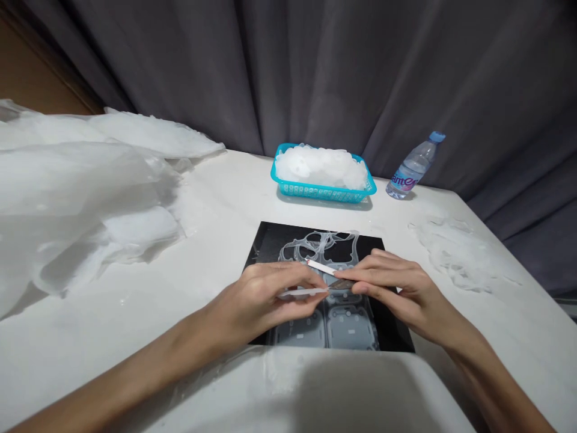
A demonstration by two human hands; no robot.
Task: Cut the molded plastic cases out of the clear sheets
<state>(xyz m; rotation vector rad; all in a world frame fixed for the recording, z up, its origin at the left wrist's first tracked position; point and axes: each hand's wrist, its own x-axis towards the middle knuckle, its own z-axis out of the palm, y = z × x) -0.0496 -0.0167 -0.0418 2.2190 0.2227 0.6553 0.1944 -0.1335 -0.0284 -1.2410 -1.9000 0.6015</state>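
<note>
A black mat [270,240] lies on the white table in front of me. On it rests a translucent plastic sheet [347,328] with several rounded rectangular cut-outs, its far end torn into loose strips [318,243]. My left hand [265,297] is closed, pinching a thin clear piece of the plastic at its fingertips. My right hand [396,285] is closed too, holding a small white-handled blade tool [321,267] against the sheet. The two sets of fingertips nearly touch over the middle of the mat.
A blue basket [315,191] piled with white plastic pieces stands behind the mat. A water bottle [412,168] leans at the back right. Large heaps of translucent plastic sheets [76,186] cover the left side; thin scraps [451,252] lie at right. Grey curtain behind.
</note>
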